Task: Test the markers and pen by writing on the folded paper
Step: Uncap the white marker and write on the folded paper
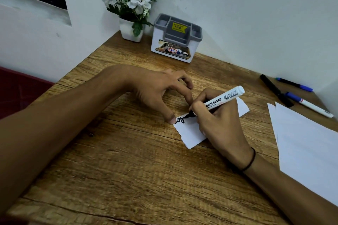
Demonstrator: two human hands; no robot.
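Observation:
A small folded white paper [190, 133] lies on the wooden desk [128, 160] at the middle. My right hand [219, 120] grips a white whiteboard marker [219, 99] with its black tip touching the paper, beside black scribbles near the paper's left corner. My left hand [157, 89] arches over the paper's far left end, thumb pressing that corner, fingers spread on the desk. At the right lie a black marker [276, 90], a blue-capped white marker [309, 105] and a blue pen [294, 84].
A grey and white desk organiser [176, 39] and a white pot of artificial flowers [130, 31] stand in the far corner against the walls. Loose white sheets [307, 150] lie at the right edge. A dark red surface [20, 89] sits left of the desk.

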